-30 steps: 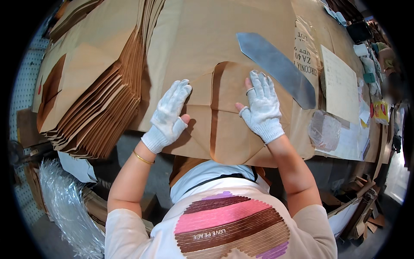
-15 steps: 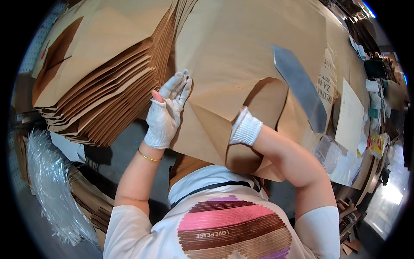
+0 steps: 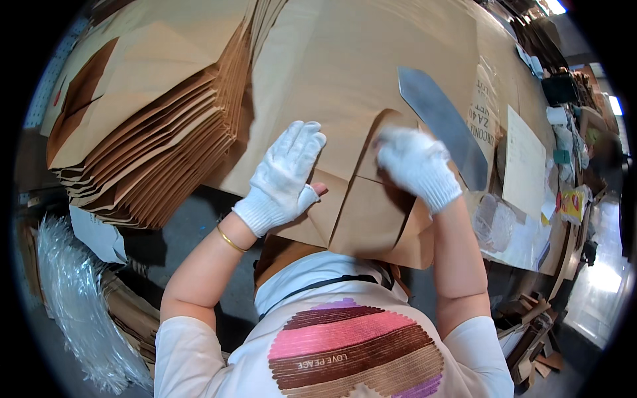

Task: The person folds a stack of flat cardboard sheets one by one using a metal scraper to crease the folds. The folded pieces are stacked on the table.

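In front of me lies a large brown paper bag (image 3: 368, 215), its near end opened out into folded flaps. My left hand (image 3: 282, 176), in a white knit glove with the thumb tip bare, lies flat on the paper left of the folds, fingers stretched out. My right hand (image 3: 418, 166), gloved too, is over the right-hand flap with its fingers bent. Motion smears those fingertips, so whether they grip the paper I cannot make out. Just right of it lies a flat grey blade-like plate (image 3: 444, 126) with a pointed end.
A thick stack of folded brown paper bags (image 3: 159, 142) fills the left side. Clear plastic strips (image 3: 79, 305) hang at the lower left. White sheets (image 3: 524, 159), crumpled clear plastic (image 3: 492, 222) and a yellow packet (image 3: 572, 203) lie along the right edge.
My right hand has come out from inside the bag's end and up over the flap, which is now folded flatter. My left hand has turned flat and shifted slightly right.
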Demonstrator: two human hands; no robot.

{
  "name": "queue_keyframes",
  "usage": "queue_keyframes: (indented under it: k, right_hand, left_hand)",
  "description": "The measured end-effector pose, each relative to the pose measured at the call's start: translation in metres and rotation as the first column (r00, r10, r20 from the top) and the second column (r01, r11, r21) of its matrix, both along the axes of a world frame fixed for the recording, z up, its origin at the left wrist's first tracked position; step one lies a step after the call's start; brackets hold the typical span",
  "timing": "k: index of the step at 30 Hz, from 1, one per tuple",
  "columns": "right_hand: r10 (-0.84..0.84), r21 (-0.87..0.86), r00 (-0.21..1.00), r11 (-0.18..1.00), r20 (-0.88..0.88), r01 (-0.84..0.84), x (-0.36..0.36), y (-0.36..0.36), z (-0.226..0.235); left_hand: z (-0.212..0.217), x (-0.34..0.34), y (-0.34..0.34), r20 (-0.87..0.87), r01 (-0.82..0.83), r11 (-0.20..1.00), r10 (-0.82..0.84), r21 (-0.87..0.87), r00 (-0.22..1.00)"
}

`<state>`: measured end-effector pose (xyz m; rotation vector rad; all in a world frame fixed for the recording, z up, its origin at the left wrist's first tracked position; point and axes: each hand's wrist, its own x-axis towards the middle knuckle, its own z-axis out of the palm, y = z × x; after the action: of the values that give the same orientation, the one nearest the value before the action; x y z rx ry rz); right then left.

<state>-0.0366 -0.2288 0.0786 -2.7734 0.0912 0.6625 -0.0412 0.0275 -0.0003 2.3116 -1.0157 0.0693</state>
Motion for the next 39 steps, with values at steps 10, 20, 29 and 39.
queue_keyframes:
  k: [10, 20, 29, 39]
  right_hand:
    - [-0.052, 0.06, 0.909, 0.998, 0.412, 0.03, 0.018, 0.002, -0.064]
    - [-0.387, -0.125, 0.846, 0.881, 0.366, 0.457, -0.022, -0.128, -0.002]
    - [-0.498, 0.185, 0.469, 0.803, 0.729, 0.566, -0.04, -0.162, -0.046]
    - [-0.384, 0.339, 0.823, 0.907, 0.418, 0.251, -0.094, -0.073, -0.058]
  left_hand:
    - [0.002, -0.005, -0.028, 0.092, -0.064, 0.985, 0.05, 0.157, 0.994]
    - [0.002, -0.005, -0.026, 0.196, -0.112, 0.951, 0.055, 0.289, 0.979]
    - [0.011, 0.045, -0.104, 0.103, 0.141, 0.984, -0.152, 0.111, 0.983]
    - [0.015, -0.029, 0.006, 0.186, -0.355, 0.849, 0.304, 0.392, 0.934]
